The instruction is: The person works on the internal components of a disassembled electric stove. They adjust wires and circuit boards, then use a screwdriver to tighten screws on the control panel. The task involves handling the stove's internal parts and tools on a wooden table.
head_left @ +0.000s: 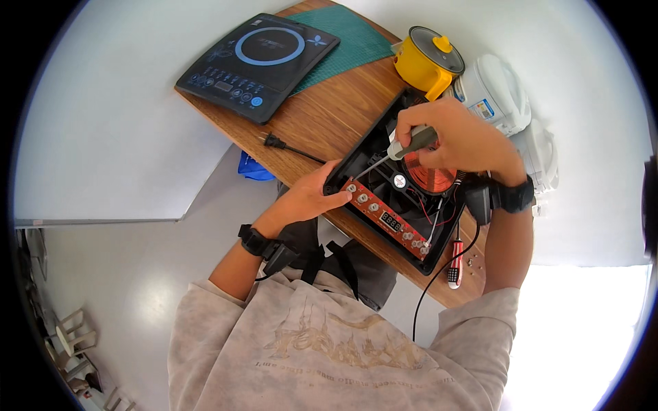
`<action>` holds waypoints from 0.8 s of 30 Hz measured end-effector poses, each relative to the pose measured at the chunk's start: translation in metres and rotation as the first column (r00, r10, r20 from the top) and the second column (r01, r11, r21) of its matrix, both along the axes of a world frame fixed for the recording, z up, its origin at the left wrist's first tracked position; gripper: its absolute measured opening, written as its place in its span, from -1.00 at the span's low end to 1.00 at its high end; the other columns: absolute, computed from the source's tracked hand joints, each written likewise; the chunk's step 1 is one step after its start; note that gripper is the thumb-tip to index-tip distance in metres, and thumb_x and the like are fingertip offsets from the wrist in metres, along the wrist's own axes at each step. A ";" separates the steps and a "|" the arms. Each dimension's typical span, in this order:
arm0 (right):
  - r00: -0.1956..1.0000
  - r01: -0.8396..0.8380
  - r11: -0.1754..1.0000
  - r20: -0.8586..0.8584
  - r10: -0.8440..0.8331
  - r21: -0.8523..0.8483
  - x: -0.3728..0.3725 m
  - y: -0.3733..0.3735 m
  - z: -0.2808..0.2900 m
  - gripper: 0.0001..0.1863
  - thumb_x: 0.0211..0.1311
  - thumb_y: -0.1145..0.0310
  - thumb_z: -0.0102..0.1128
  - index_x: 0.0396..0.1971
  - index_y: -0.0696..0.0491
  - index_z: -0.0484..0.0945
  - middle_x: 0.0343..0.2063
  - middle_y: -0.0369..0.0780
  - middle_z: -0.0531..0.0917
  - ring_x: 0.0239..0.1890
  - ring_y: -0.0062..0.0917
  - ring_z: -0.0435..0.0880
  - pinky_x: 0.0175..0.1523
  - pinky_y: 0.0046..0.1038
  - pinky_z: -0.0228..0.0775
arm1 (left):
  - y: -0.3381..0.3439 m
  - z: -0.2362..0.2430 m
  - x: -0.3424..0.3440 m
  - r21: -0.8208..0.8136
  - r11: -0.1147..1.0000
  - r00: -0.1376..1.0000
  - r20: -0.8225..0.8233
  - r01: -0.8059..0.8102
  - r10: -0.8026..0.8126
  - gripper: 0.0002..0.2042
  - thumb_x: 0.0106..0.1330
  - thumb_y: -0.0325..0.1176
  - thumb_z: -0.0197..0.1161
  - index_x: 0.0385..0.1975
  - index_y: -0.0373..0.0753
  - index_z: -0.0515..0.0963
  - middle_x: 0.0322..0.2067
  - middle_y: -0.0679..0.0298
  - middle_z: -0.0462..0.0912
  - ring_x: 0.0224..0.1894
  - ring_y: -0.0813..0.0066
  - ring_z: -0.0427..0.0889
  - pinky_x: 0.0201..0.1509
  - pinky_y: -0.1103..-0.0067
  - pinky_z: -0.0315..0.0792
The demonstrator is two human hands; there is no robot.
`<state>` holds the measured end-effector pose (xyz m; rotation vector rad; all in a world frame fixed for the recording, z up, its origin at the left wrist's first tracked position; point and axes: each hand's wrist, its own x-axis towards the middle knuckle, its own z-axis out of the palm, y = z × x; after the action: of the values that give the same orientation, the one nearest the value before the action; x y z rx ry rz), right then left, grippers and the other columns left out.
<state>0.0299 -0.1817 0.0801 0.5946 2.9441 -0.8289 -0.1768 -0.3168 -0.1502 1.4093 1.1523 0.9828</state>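
Note:
An opened induction cooker base (419, 263), a black shell, lies slanted on the table before me. Inside are a copper coil (430, 172), a black fan (399, 181) and a red control board (391, 220) with a small display. My right hand (449, 133) is closed round the grey-and-white handle of a screwdriver (406, 145). Its shaft slants down to the left, the tip near the board's upper left end. My left hand (317, 196) grips the shell's left corner, thumb by the board's end. The tip's exact contact is too small to tell.
The black glass cooktop panel (264, 61) rests on a green cutting mat (349, 34) at the far left. Behind the shell stand a yellow pot (421, 61) and white appliances (490, 92). A red-and-white screwdriver (455, 267) and small screws (473, 261) lie at right; a plug (274, 141) lies near the table edge.

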 end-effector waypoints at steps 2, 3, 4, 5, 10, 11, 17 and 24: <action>0.999 -0.040 0.999 0.005 0.040 0.005 -0.007 0.013 -0.004 -0.79 -0.09 0.59 0.29 -0.36 0.11 0.59 -0.51 -0.20 0.64 -0.44 -0.39 0.63 -0.32 -0.40 0.44 | 0.000 -0.002 -0.003 -0.003 1.000 0.999 0.031 0.009 -0.009 -0.26 0.37 -0.10 0.40 0.43 -0.36 0.28 0.23 -0.10 0.58 0.29 0.12 0.56 0.36 0.40 0.39; 0.997 -0.018 1.000 0.080 0.018 -0.005 -0.011 0.017 -0.002 -0.79 -0.06 0.58 0.31 -0.34 0.11 0.60 -0.45 -0.22 0.67 -0.39 -0.42 0.66 -0.25 -0.43 0.47 | 0.000 -0.002 -0.005 -0.020 1.000 0.999 0.038 0.013 -0.012 -0.26 0.37 -0.10 0.40 0.43 -0.36 0.28 0.23 -0.10 0.58 0.29 0.12 0.56 0.36 0.40 0.39; 0.988 0.005 1.000 0.154 -0.003 -0.015 -0.017 0.019 0.002 -0.79 -0.03 0.57 0.32 -0.32 0.12 0.61 -0.38 -0.25 0.71 -0.33 -0.46 0.68 -0.18 -0.46 0.51 | -0.001 -0.002 -0.007 -0.038 0.999 0.999 0.045 0.015 -0.013 -0.26 0.37 -0.10 0.39 0.43 -0.36 0.28 0.23 -0.10 0.58 0.29 0.12 0.56 0.36 0.40 0.39; 0.974 0.028 0.999 0.227 -0.022 -0.023 -0.023 0.022 0.004 -0.79 0.00 0.56 0.34 -0.30 0.13 0.61 -0.32 -0.27 0.75 -0.27 -0.49 0.70 -0.11 -0.48 0.54 | -0.001 -0.003 -0.009 -0.055 0.998 0.999 0.052 0.017 -0.014 -0.26 0.37 -0.10 0.39 0.43 -0.36 0.28 0.23 -0.09 0.58 0.29 0.12 0.56 0.36 0.40 0.39; 0.965 -0.091 0.994 0.240 0.103 -0.061 -0.044 0.046 -0.005 -0.77 -0.01 0.55 0.31 -0.27 0.12 0.65 -0.32 -0.26 0.75 -0.23 -0.48 0.71 -0.12 -0.47 0.53 | 0.002 -0.016 -0.022 -0.012 1.000 0.999 0.031 0.026 -0.026 -0.31 0.43 -0.20 0.39 0.45 -0.33 0.26 0.22 0.12 0.56 0.26 0.41 0.52 0.31 0.47 0.42; 0.965 -0.119 0.992 0.231 0.128 -0.051 -0.049 0.047 -0.007 -0.77 -0.01 0.54 0.30 -0.26 0.11 0.65 -0.32 -0.26 0.74 -0.23 -0.47 0.71 -0.13 -0.47 0.52 | 0.003 -0.018 -0.024 -0.003 1.000 0.999 0.030 0.026 -0.026 -0.31 0.43 -0.20 0.39 0.46 -0.33 0.25 0.22 0.11 0.56 0.26 0.41 0.52 0.31 0.47 0.42; 0.962 -0.156 0.987 0.231 0.147 0.022 -0.073 0.039 -0.002 -0.80 0.01 0.54 0.29 -0.29 0.10 0.64 -0.44 -0.23 0.69 -0.42 -0.42 0.66 -0.32 -0.41 0.45 | 0.011 -0.018 -0.032 -0.009 1.000 1.000 -0.019 0.017 -0.017 -0.30 0.43 -0.16 0.38 0.44 -0.35 0.25 0.18 0.03 0.59 0.23 0.33 0.56 0.33 0.46 0.41; 0.975 -0.109 0.994 0.192 0.110 -0.019 -0.081 0.039 -0.006 -0.80 0.04 0.60 0.32 -0.29 0.12 0.63 -0.46 -0.19 0.70 -0.42 -0.37 0.68 -0.29 -0.39 0.46 | 0.019 -0.026 -0.040 -0.033 0.999 1.000 0.015 0.006 -0.006 -0.24 0.35 -0.10 0.39 0.44 -0.39 0.26 0.23 -0.15 0.56 0.29 0.08 0.55 0.36 0.41 0.38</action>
<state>-0.0510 -0.1427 0.0744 0.4775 2.7676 -0.7282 -0.2169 -0.2978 -0.1760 1.3762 1.1478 0.9645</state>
